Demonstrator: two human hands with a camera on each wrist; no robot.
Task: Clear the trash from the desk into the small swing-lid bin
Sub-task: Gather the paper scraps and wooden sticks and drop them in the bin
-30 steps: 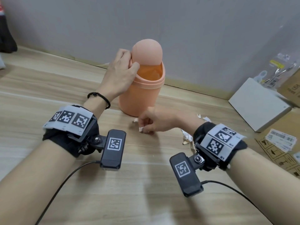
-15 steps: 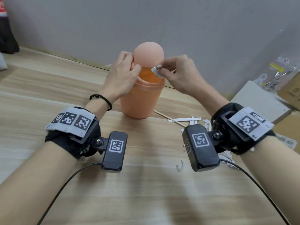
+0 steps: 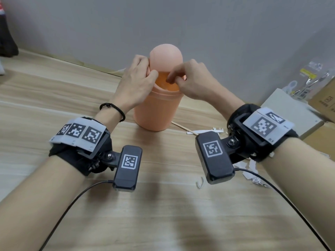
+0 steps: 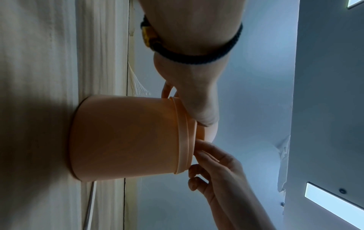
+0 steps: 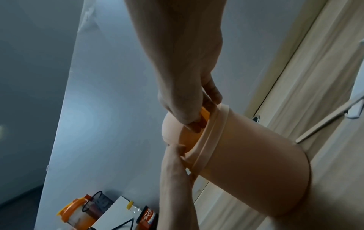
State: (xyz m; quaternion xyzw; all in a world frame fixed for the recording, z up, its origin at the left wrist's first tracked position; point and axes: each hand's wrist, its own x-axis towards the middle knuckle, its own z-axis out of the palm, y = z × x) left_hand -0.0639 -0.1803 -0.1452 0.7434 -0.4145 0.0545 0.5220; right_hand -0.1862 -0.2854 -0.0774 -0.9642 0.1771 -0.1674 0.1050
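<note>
Nearest on the wooden desk (image 3: 163,205) lies a small white curl of scrap (image 3: 199,183), and to its right, half hidden under the right forearm, a heap of torn white paper bits (image 3: 252,167). A little farther on, a thin wooden stick (image 3: 183,128) and a few white paper strips (image 3: 208,131) lie just beside the foot of the bin (image 3: 155,113).

The peach-coloured bin stands upright near the back edge of the desk, its domed swing lid (image 3: 165,57) tipped so that the mouth shows orange inside. The left hand (image 3: 135,84) is at the bin's left side: its fingers curl round the edge of the lid and its thumb presses the lid's front, holding it tilted. The right hand (image 3: 192,82) is at the right of the opening, thumb and forefinger drawn together with their tips dipped into the mouth, the other fingers curled beside the rim. Whether anything is pinched between those tips cannot be told in any view.

To the far right, against the wall, sit a white box (image 3: 288,113) and a cardboard box (image 3: 324,98).
</note>
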